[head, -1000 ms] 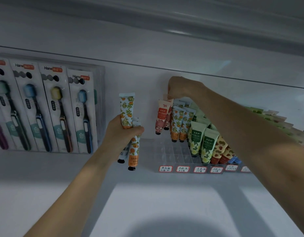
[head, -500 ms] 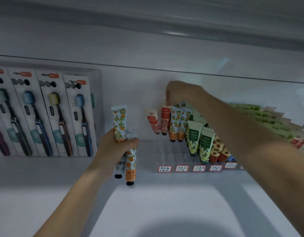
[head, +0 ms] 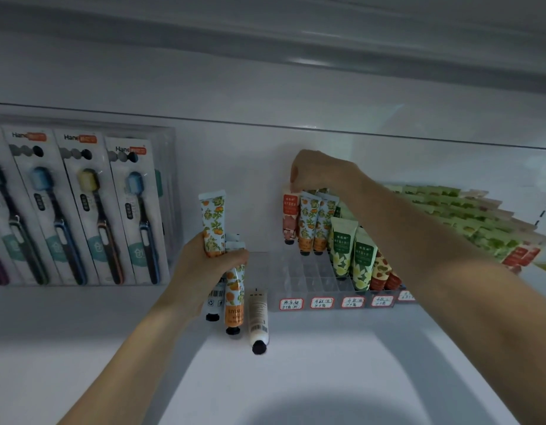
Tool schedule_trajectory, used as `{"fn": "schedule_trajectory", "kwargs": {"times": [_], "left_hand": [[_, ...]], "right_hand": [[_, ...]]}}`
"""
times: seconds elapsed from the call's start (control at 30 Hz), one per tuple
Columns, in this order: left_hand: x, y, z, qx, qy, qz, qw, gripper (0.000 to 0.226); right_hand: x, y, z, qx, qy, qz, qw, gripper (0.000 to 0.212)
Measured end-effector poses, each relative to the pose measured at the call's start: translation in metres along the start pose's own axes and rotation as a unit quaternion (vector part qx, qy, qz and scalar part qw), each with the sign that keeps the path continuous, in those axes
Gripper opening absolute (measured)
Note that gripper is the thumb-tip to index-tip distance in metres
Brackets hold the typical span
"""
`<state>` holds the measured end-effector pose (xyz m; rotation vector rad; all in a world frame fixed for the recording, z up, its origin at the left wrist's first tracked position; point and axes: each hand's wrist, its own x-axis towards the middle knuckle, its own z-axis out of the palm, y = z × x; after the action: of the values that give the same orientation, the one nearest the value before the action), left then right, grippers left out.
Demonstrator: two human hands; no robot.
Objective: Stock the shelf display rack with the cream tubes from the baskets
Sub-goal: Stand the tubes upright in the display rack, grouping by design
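Shelf carries the clear display rack, cream tubes standing in its rear and right cells. Left hand grip is wrapped round orange-print tubes left of the rack; right hand grip pinches the top of a pink tube at rack rear-left.

White shelf carries a clear compartmented display rack with red-bordered labels along its front edge. Well left of the rack stands a clear case of toothbrush packs. Just beside the rack's front left corner lies a white cream tube, black cap outward.
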<state>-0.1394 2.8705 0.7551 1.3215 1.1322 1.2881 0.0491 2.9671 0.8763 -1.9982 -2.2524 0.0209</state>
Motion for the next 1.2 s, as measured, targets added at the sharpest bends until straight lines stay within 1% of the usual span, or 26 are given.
{"fn": "schedule_trajectory", "kwargs": {"times": [0.37, 0.57, 0.8, 1.1, 1.2], "left_hand": [[-0.001, -0.002, -0.008, -0.011, 0.001, -0.001, 1.0, 0.021], [0.0, -0.003, -0.008, -0.006, -0.004, 0.001, 1.0, 0.02], [0.0, -0.005, -0.007, -0.006, 0.002, -0.006, 1.0, 0.023], [-0.002, -0.004, -0.007, -0.017, 0.001, -0.01, 1.0, 0.022], [-0.004, -0.003, -0.006, -0.018, 0.002, -0.006, 1.0, 0.023]], "right_hand": [[-0.008, 0.002, -0.004, 0.006, -0.01, 0.005, 1.0, 0.029], [-0.014, 0.0, -0.006, 0.03, -0.005, 0.007, 1.0, 0.034], [-0.011, 0.002, -0.004, 0.026, 0.009, 0.013, 1.0, 0.03], [-0.019, 0.01, 0.006, 0.044, 0.055, -0.027, 0.997, 0.021], [-0.02, 0.011, 0.006, 0.042, 0.057, -0.034, 0.997, 0.022]]}}
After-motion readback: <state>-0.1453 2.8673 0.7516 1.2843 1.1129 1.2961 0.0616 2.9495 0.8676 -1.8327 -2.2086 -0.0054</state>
